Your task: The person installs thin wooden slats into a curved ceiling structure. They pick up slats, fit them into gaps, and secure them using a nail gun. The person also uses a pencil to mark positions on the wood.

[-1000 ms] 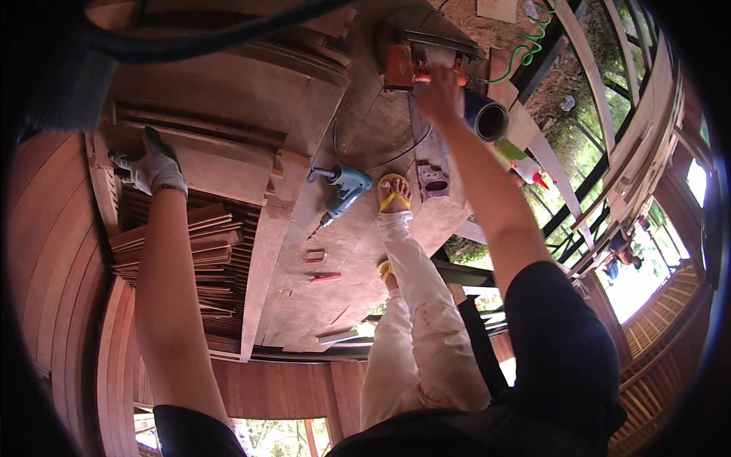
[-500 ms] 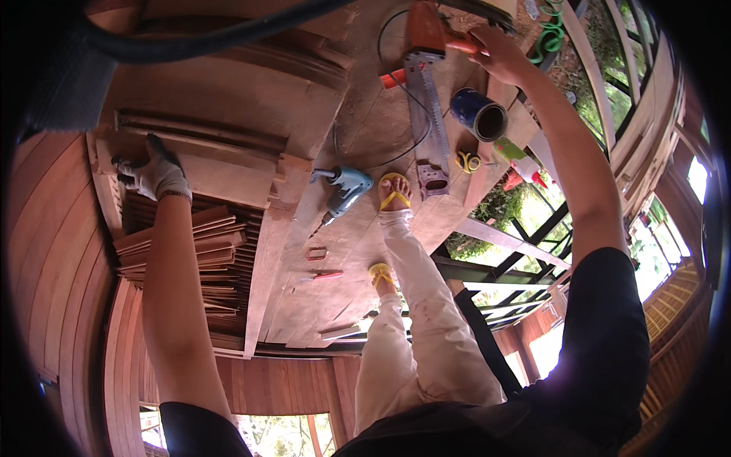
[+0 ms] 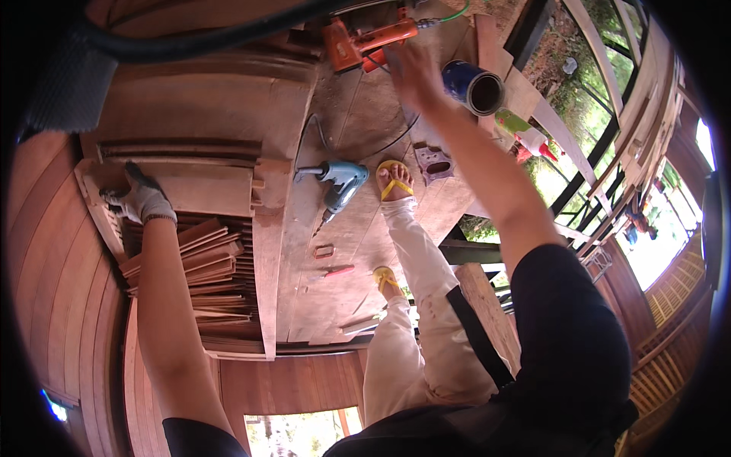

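Observation:
My left hand point(image 3: 145, 202), in a pale glove with dark fingertips, rests on a wooden board point(image 3: 205, 186) with thumb and fingers spread apart. Under the board lies a slatted wooden frame with several loose slats point(image 3: 202, 259). My bare right hand point(image 3: 415, 80) is smeared by motion, just below the handle of an orange nail gun point(image 3: 346, 47) with a green coiled hose. Its fingertips come close to the tool, but whether they touch it I cannot make out. My forearm covers most of a handsaw, leaving its handle point(image 3: 435, 163) in sight.
A blue-green drill point(image 3: 341, 183) lies on the planks near my sandaled foot point(image 3: 395, 180). A blue can point(image 3: 472, 87) and a green bottle with a red cap point(image 3: 525, 133) stand to the right, by open framing. A red pen-like object point(image 3: 339, 270) lies nearer.
The nail gun has shifted left, toward the boards. My right hand has moved left and nearer, off the handle's end it was gripping. My left hand stays on the board.

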### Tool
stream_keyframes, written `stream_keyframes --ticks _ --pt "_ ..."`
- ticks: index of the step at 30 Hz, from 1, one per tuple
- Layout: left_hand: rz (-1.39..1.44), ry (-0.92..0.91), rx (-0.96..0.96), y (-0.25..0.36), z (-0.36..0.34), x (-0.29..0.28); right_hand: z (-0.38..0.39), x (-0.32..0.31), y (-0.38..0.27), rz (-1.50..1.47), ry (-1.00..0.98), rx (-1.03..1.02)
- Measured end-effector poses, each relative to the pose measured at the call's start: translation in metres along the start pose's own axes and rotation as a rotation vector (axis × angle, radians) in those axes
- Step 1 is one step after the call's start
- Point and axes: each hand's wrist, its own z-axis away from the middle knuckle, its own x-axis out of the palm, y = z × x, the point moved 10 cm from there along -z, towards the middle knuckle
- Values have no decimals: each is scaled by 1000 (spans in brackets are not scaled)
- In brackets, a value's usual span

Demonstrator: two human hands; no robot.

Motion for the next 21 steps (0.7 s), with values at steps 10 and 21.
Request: stream_keyframes --ticks 10,21 --pt "317 -152 -89 31 22 -10 336 78 87 113 -411 719" --pt "733 -318 -2 20 -18 29 376 15 64 -137 179 316"
